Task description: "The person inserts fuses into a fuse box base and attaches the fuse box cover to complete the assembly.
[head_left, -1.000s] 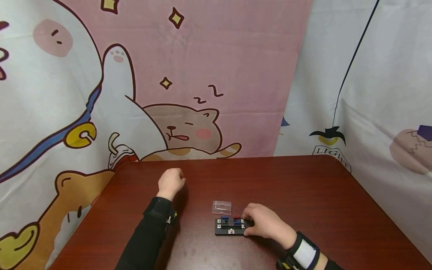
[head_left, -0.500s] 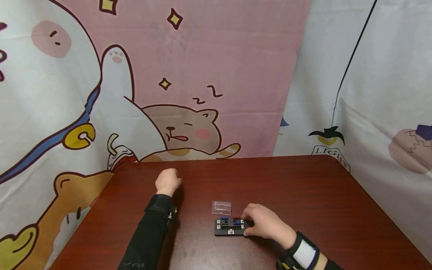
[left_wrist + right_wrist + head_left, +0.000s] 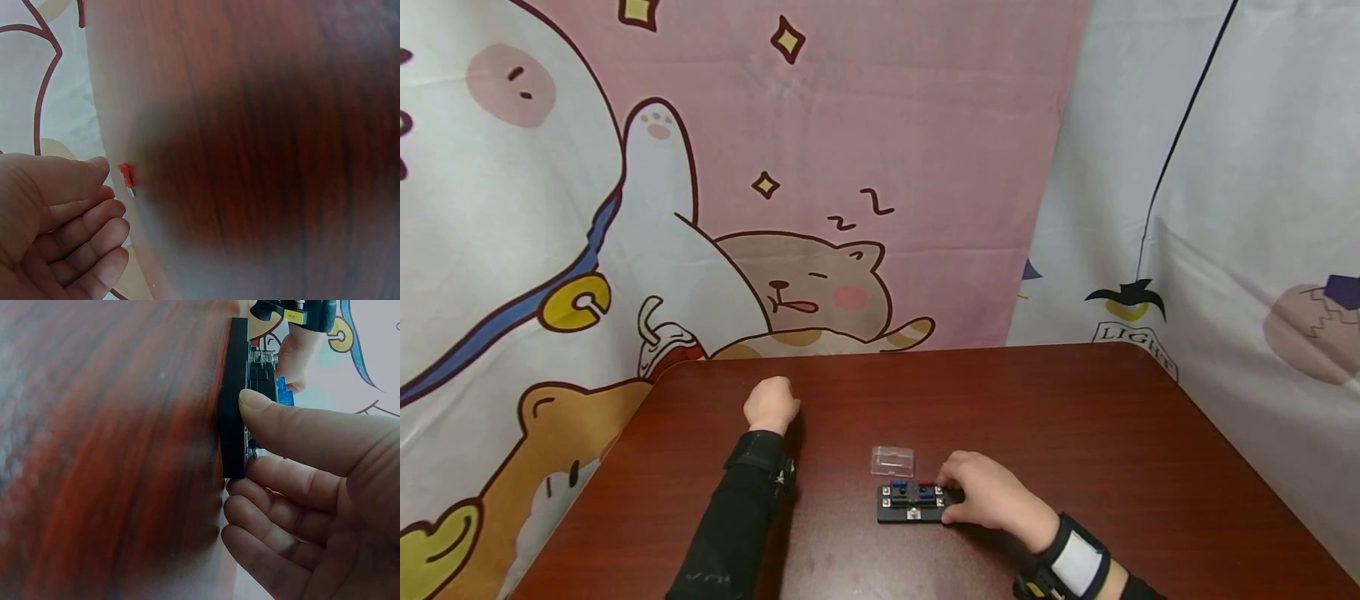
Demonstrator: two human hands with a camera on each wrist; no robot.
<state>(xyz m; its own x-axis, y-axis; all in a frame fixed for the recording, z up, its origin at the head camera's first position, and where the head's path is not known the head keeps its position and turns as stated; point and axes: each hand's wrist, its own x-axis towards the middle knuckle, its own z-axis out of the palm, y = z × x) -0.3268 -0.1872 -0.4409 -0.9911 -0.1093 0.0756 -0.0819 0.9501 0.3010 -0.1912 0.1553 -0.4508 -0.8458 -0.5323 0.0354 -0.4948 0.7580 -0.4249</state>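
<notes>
My right hand grips the right end of a black fuse block that lies on the dark wooden table. In the right wrist view the thumb presses one edge of the block and the fingers curl at the other. Blue and red fuses sit in the block. My left hand rests farther back left on the table. In the left wrist view its fingers are loosely bent and hold nothing, and a small red fuse lies just past the fingertips.
A clear plastic cover lies on the table just behind the block. Printed cartoon cloth hangs behind and to both sides. The table's rounded back-left corner is close to my left hand.
My left hand has drifted a little to the left. The right hand and the fuse block have stayed in place.
</notes>
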